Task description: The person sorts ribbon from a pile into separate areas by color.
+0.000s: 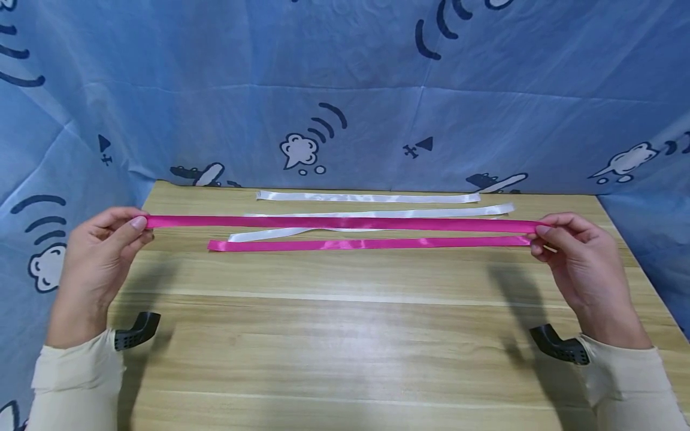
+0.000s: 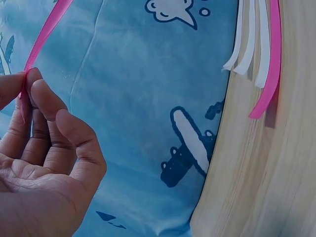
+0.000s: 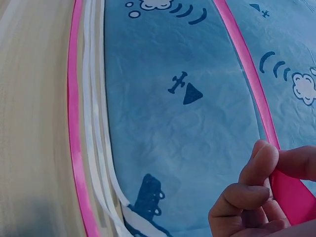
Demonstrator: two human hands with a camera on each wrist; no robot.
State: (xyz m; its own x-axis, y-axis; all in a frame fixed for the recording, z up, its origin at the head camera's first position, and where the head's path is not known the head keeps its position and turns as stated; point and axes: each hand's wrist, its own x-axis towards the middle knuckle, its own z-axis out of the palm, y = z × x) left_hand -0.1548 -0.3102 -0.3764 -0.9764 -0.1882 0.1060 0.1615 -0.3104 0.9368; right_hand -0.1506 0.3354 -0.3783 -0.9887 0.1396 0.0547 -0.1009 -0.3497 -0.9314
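A pink satin ribbon (image 1: 345,223) is stretched nearly level in the air between both hands. My left hand (image 1: 106,248) pinches its left end between thumb and forefinger, a short tail hanging past the fingers in the left wrist view. At the other end my right hand (image 1: 582,263) pinches the ribbon, and in the right wrist view a wider pink piece (image 3: 291,197) shows below the grip. Beneath, a second pink ribbon (image 1: 366,243) lies straight across the wooden table. Behind it are several white ribbons (image 1: 372,197), laid roughly side by side and partly hidden by the held ribbon.
The wooden table (image 1: 345,335) ends at the back against a blue printed cloth (image 1: 345,72), which also hangs at the left and right. A black curved piece (image 1: 137,331) sits at the left cuff, and a matching one (image 1: 557,345) at the right cuff.
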